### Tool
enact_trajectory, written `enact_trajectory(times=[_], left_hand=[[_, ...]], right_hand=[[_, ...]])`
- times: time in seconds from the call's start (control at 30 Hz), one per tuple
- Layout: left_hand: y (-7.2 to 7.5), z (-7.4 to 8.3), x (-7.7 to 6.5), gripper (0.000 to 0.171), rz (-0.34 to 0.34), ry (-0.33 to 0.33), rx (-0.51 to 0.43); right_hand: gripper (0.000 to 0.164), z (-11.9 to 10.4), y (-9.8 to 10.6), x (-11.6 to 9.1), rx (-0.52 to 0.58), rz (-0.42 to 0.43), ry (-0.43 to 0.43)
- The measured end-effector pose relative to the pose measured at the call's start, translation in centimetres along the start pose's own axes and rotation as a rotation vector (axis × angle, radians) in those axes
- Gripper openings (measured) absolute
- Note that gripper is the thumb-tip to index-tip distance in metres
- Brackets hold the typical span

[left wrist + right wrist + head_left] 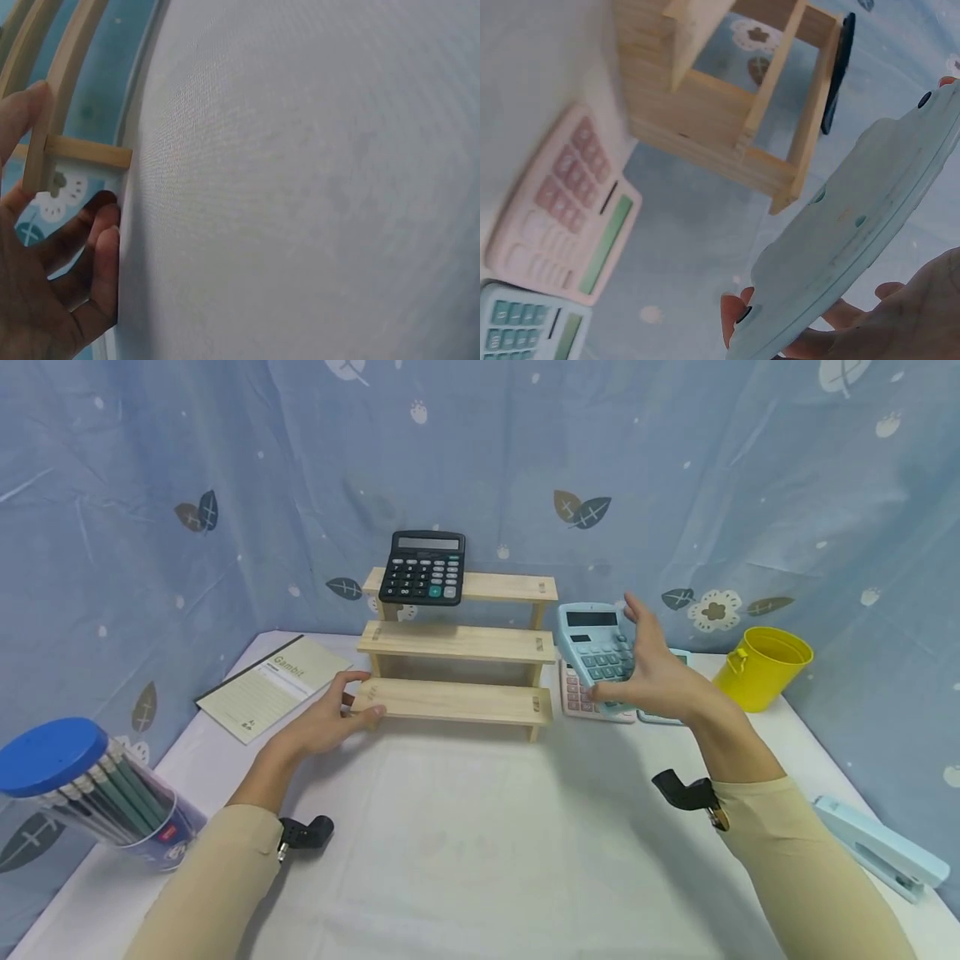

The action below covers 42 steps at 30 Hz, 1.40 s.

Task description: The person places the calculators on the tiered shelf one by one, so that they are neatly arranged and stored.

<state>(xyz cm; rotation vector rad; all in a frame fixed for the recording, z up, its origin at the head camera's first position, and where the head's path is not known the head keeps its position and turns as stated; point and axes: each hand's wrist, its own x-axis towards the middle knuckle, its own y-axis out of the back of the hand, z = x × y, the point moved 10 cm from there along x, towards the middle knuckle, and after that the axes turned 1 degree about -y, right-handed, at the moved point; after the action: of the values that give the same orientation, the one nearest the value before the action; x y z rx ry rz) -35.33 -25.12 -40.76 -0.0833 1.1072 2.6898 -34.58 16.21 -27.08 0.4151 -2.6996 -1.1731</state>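
Note:
A three-tier wooden shelf rack [450,700] stands at the back of the table. My left hand [322,720] grips the left end of its lowest board, thumb on one side and a finger on the other. On the top board leans a black calculator [423,570]. My right hand [667,681] holds a light blue calculator [596,647] by its edges, raised to the right of the rack; its back [847,217] faces the right wrist view. Below it lie a pink calculator [562,202] and another pale blue calculator [525,326], both partly hidden in the head view.
A notepad [277,685] lies left of the rack. A clear tub of pencils with a blue lid [52,756] stands at the left edge. On the right are a yellow bucket [757,672] and a light blue stapler [877,843]. Blue patterned cloth [465,460] encloses the table.

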Motion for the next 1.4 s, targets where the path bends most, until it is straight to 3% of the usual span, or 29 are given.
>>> enact_trajectory(times=[0.53,1.13,1.4], left_hand=[[0.2,-0.2,0.3,0.091,0.001,-0.007,-0.006],[0.2,-0.3,0.2,0.091,0.007,-0.008,-0.009],[0.0,-0.4,0.3,0.092,-0.004,-0.002,-0.001]], right_hand=[[0.132,-4.4,0.4,5.3,-0.065,0.089,0.026],[0.131,-7.3,-0.3,9.2,-0.179,0.138,-0.045],[0.128,-7.3,-1.0,10.8,-0.194,0.124,-0.106]])
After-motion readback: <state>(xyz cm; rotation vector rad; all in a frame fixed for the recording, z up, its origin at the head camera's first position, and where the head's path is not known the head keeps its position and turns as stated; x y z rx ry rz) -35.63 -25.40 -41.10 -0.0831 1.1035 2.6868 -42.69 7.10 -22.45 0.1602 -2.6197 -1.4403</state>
